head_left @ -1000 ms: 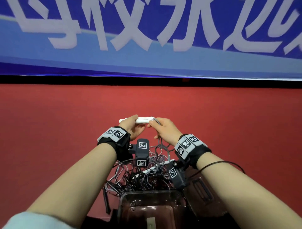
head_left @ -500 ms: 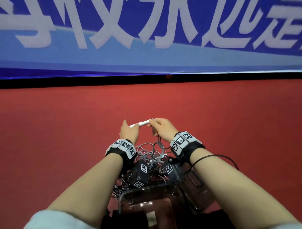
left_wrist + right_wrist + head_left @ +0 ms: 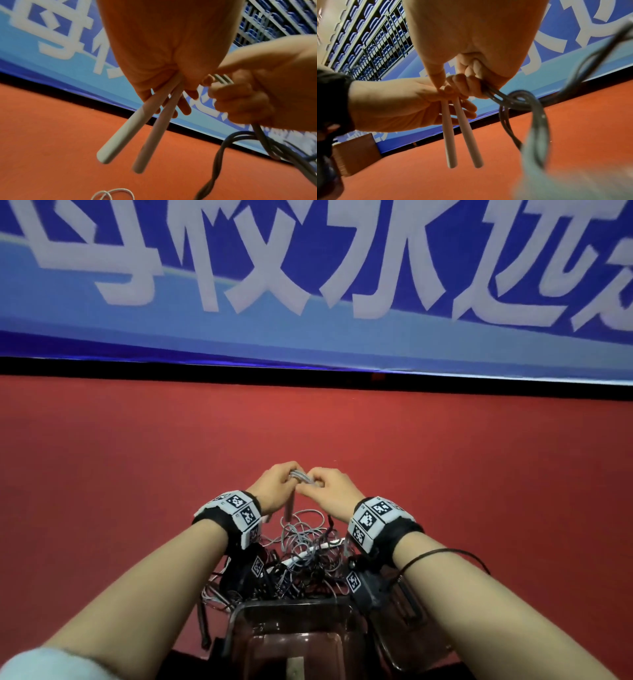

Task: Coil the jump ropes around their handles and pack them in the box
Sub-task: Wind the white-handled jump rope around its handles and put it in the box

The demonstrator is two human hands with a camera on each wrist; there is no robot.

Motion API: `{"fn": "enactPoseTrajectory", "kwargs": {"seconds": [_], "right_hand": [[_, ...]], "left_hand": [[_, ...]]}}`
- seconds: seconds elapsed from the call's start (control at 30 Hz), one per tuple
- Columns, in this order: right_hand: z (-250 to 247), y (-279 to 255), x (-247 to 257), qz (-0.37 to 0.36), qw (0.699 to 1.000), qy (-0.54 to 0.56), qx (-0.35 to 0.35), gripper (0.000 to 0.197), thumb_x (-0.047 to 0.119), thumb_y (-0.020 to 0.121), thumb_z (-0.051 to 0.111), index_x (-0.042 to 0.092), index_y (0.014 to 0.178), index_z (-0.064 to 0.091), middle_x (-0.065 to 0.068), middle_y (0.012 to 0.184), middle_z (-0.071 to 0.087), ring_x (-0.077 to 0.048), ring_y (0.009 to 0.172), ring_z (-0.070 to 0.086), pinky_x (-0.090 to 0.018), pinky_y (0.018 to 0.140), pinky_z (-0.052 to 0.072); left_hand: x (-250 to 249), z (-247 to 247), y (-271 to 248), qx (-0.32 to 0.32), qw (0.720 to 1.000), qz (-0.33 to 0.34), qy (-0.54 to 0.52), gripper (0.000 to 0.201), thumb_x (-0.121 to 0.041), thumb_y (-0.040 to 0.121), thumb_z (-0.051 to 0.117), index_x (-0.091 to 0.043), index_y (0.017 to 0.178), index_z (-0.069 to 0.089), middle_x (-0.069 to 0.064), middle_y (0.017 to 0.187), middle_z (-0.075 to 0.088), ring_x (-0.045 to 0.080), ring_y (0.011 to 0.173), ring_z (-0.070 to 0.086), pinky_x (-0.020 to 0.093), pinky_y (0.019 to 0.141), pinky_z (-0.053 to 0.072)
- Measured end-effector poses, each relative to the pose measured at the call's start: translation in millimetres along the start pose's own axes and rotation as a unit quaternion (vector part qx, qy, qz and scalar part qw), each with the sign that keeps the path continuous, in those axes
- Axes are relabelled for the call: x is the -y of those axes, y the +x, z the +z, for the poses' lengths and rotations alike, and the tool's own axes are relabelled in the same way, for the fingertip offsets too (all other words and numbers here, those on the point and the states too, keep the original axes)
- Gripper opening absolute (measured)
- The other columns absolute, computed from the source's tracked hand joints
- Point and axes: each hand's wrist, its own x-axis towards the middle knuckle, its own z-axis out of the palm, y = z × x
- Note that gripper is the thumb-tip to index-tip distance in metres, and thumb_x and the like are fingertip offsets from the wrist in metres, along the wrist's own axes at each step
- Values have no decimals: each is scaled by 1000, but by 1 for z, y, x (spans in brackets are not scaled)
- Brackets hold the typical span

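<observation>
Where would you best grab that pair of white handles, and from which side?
Grip the white handles near their top, where the left hand pinches them together. Come from above: they hang downward, splaying apart lower down, with the rope leaving at that end.

Smooth matt plastic handles (image 3: 125, 136), clear glossy plastic box (image 3: 294, 628)

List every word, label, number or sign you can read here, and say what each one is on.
Blue banner behind the red floor: large white Chinese characters, cropped at the top edge and motion-blurred; only "校" reads with any confidence, the rest cannot be read.
Black wristbands: square black-and-white coded markers, patterns only, no readable text.
White jump-rope handles, grey cord and clear plastic box: no text visible.
</observation>
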Motion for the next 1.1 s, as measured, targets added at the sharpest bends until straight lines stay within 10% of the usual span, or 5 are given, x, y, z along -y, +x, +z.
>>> {"fn": "enactPoseTrajectory", "kwargs": {"seconds": [0.23,0.57,0.7,0.8,1.1], "right_hand": [[-3,-4,-39,77,972,-154,157,18,29,86,69,12,80,69,-5,82,73,-14,70,62,-34,74,56],[-43,-10,-57,188,936,-289,75,60,61,94,42,16,57,57,0,58,53,-24,71,55,-28,72,41],[-62,-9,-69,253,958,-9,-136,75,69,93,28,9,64,63,-5,63,64,-24,68,61,-32,71,47],[-82,-5,-73,284,878,269,-276,64,64,94,37,12,60,56,0,46,58,-22,54,57,-32,67,44],[-40,7,-7,134,986,0,-101,7,24,91,61,23,87,66,5,99,65,-18,105,60,-27,90,43]], "left_hand": [[20,-25,2,-267,873,-144,-382,39,9,97,27,-10,76,54,-2,44,43,8,34,45,18,42,40],[31,-42,-1,-323,763,-225,-512,33,2,95,28,-14,72,46,-4,38,40,11,31,44,22,46,38],[42,-61,-7,-375,687,-272,-559,35,2,94,28,-14,67,44,-2,44,43,9,33,43,20,42,41],[60,-78,-12,-400,647,-311,-570,36,-1,97,27,-14,68,45,0,61,42,10,48,44,20,44,43],[36,-59,-3,-277,793,-215,-498,37,9,93,31,-11,68,50,-7,34,42,4,30,42,12,36,36]]}}
